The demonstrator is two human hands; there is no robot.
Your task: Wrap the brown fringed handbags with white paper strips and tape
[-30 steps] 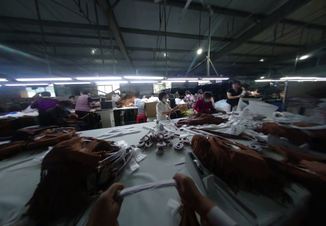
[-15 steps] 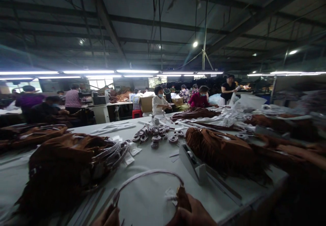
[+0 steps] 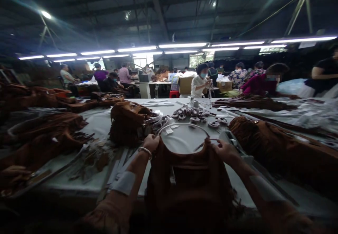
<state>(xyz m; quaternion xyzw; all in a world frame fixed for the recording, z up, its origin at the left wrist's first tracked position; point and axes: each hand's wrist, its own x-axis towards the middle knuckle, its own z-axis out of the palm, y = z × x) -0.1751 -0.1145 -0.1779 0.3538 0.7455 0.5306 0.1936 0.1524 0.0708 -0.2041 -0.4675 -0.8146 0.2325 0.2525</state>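
A brown fringed bag [image 3: 185, 181] hangs upright at the near edge of the table, its pale-wrapped handle [image 3: 185, 124] arched above the opening. My left hand [image 3: 151, 143] is closed on the bag's upper left corner, where the handle meets it; a bangle circles that wrist. On the other side my right hand [image 3: 224, 151] pinches the upper right corner near the handle's other end. A small white tag [image 3: 171, 130] shows through the handle loop. Dark shadow hides the bag's lower part.
Brown bags lie left [image 3: 126, 121] and right [image 3: 280, 153] on the pale table [image 3: 100, 121]. Coiled straps [image 3: 195, 113] sit beyond the handle. A grey dispenser [image 3: 235, 142] is beside my right hand. Another person's hand [image 3: 16, 174] shows at far left. Several people work farther back.
The view has turned left and down. The bag, barely visible before at the bottom edge, now shows whole between my hands, with its handle upright and both forearms in sight.
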